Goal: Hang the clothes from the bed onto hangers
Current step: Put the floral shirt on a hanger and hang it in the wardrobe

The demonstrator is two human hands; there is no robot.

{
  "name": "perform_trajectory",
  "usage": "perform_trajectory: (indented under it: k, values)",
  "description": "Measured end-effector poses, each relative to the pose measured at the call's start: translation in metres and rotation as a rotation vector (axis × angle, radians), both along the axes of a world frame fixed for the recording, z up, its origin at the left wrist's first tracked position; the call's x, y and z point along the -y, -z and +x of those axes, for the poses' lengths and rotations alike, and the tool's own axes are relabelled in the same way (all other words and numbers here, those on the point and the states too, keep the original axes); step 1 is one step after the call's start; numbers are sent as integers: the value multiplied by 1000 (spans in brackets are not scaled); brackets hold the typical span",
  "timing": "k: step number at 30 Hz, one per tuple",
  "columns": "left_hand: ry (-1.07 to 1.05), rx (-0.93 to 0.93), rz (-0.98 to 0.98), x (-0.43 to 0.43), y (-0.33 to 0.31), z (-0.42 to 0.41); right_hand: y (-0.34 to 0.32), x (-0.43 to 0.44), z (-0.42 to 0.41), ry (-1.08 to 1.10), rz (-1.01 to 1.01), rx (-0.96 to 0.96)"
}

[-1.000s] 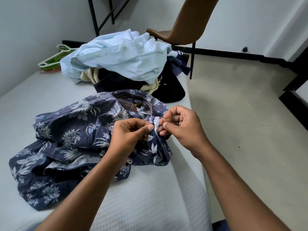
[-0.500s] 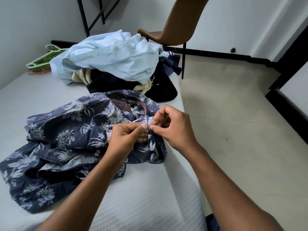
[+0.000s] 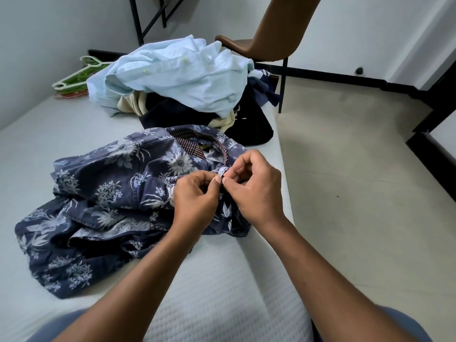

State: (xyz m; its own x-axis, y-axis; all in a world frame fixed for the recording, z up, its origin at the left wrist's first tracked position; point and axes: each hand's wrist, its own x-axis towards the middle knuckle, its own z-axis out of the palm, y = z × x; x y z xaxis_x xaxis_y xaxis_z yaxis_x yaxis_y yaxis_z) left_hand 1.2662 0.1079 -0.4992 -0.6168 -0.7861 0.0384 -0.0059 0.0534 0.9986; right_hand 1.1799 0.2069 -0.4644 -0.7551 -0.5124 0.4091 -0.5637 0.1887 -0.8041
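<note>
A navy floral shirt [image 3: 108,193] lies crumpled on the white bed [image 3: 61,129], its collar facing the far side. My left hand [image 3: 195,201] and my right hand [image 3: 256,191] pinch the shirt's front edge just below the collar, fingertips touching at a small fold of cloth. Behind it sits a pile of clothes topped by a light blue shirt [image 3: 172,77], over beige and black garments [image 3: 246,124]. Several green and white hangers [image 3: 76,77] lie at the bed's far left corner.
A brown chair [image 3: 269,43] stands past the pile at the bed's far right corner. Beige floor [image 3: 357,193] runs along the right of the bed. A black metal frame [image 3: 138,21] leans at the back wall. A dark door frame [image 3: 434,144] is at the right.
Both hands stay pinched on the shirt's front edge near the collar, working the fold slightly. The head view shifted a little; the shirt has not been lifted.
</note>
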Motion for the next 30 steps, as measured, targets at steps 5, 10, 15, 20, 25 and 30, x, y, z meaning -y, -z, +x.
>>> perform_trajectory:
  k: [5,10,15,20,25,30]
  values:
    - [119,-89,60,4,-11,5,-11,5,-4,-58,-272,831]
    - [252,-85,-4,15,-18,9,-20,-4,-8,-121,-226,846]
    - [230,-121,-57,17,-20,10,-21,-11,-5,-112,-143,427]
    - [141,-116,-38,10,-13,7,-14,-8,0,-5,-15,-80]
    - [154,-74,8,5,-8,4,-3,-4,3,3,61,-368]
    - [267,-113,102,12,-19,9,-16,0,-2,-56,-274,749]
